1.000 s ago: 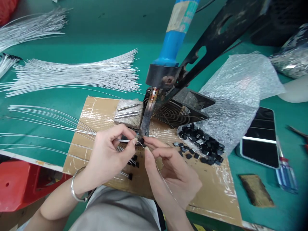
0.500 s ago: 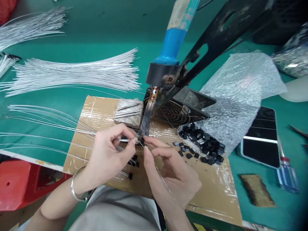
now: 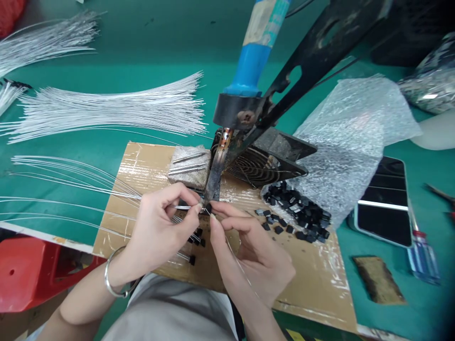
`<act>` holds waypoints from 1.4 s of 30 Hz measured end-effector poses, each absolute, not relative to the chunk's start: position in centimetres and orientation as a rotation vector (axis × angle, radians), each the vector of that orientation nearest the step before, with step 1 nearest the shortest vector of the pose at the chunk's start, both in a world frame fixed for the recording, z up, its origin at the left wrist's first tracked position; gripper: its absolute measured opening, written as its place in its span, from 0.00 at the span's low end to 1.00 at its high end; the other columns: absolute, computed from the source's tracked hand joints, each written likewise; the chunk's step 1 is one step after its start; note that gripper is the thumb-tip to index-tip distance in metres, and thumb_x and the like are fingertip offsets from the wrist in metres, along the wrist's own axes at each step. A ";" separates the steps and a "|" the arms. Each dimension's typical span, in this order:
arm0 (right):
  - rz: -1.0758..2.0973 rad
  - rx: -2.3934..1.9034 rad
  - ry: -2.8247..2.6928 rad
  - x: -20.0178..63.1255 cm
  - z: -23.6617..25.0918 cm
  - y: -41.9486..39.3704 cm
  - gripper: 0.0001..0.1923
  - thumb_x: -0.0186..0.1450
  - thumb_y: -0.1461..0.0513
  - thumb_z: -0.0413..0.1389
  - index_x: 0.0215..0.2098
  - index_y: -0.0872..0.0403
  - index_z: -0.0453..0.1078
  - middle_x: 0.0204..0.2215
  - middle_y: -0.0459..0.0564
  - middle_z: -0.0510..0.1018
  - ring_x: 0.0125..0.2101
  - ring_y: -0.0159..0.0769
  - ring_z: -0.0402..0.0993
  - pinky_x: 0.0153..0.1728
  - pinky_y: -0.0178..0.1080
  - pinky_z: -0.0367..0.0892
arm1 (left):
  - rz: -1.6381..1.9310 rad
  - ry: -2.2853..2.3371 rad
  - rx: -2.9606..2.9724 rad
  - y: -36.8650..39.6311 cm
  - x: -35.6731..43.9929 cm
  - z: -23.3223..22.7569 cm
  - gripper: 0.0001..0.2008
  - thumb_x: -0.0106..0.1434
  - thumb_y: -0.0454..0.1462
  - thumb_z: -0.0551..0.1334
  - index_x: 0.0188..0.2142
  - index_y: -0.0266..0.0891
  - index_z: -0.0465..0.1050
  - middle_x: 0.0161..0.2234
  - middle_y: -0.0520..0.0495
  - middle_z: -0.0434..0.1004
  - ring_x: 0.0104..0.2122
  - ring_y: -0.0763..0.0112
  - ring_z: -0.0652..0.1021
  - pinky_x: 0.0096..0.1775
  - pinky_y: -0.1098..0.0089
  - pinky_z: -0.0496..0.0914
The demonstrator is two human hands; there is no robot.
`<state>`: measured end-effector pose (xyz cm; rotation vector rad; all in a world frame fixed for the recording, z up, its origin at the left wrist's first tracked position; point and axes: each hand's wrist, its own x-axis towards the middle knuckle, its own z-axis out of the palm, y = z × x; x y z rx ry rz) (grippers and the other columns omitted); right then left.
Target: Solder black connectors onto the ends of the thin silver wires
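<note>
Just below the tip of a blue-handled soldering iron [image 3: 248, 66], my two hands almost meet. My left hand [image 3: 163, 232] is closed in a pinch on a thin wire, whose end lies at the iron's tip. My right hand [image 3: 252, 253] pinches a strand of solder wire [image 3: 241, 267] that runs back across the palm. A small black connector [image 3: 208, 207] sits between the fingertips of both hands; which fingers bear it is partly hidden. Under my left hand, several white wires [image 3: 128, 193] with black ends [image 3: 197, 237] rest on the cardboard [image 3: 302, 284].
A black stand arm [image 3: 305, 71] carries the iron above a fan [image 3: 252, 166]. Loose black connectors [image 3: 298, 210] spill from a plastic bag [image 3: 355, 128]. A sponge block [image 3: 188, 177], wire bundle [image 3: 113, 109], phone [image 3: 384, 203], screwdriver [image 3: 423, 258] and red stool [image 3: 31, 274] surround the work.
The soldering iron and its stand have shifted slightly left in view. My right hand has moved a little left; my left hand stays almost still, both grips unchanged.
</note>
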<state>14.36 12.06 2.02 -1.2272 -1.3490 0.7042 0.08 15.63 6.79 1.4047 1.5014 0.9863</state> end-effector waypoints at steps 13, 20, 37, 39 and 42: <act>0.701 -1.225 -1.375 14.4 2.2 12.1 0.08 0.65 0.71 0.62 0.36 0.51 0.72 0.43 0.52 0.87 0.43 0.41 0.86 0.45 0.41 0.82 | 0.974 1.515 1.424 15.6 0.0 6.8 0.05 0.60 0.30 0.64 0.28 0.39 0.75 0.29 0.49 0.82 0.26 0.73 0.75 0.26 0.73 0.65; 0.685 -1.227 -1.386 14.5 2.0 12.1 0.09 0.65 0.71 0.63 0.37 0.51 0.73 0.42 0.51 0.87 0.42 0.40 0.86 0.45 0.40 0.81 | 0.963 1.511 1.449 15.5 -0.1 6.7 0.05 0.61 0.30 0.64 0.28 0.39 0.75 0.30 0.49 0.81 0.26 0.73 0.75 0.26 0.73 0.64; 0.666 -1.223 -1.362 14.3 2.0 12.0 0.08 0.65 0.71 0.63 0.37 0.51 0.74 0.42 0.51 0.87 0.43 0.40 0.86 0.46 0.40 0.81 | 0.945 1.516 1.490 15.3 -0.2 6.6 0.05 0.61 0.30 0.64 0.29 0.39 0.74 0.31 0.48 0.81 0.32 0.68 0.78 0.28 0.71 0.66; 0.654 -1.224 -1.364 14.3 2.0 12.0 0.08 0.65 0.70 0.63 0.36 0.50 0.74 0.41 0.51 0.87 0.42 0.40 0.86 0.45 0.40 0.81 | 0.942 1.520 1.499 15.4 -0.2 6.5 0.05 0.61 0.30 0.64 0.29 0.39 0.74 0.31 0.47 0.81 0.31 0.68 0.78 0.27 0.72 0.66; 0.656 -1.221 -1.360 14.2 2.0 12.1 0.09 0.65 0.71 0.63 0.36 0.51 0.74 0.41 0.51 0.87 0.42 0.40 0.86 0.46 0.40 0.81 | 0.941 1.524 1.499 15.5 -0.1 6.5 0.05 0.61 0.30 0.64 0.29 0.39 0.74 0.31 0.48 0.81 0.31 0.69 0.78 0.26 0.72 0.65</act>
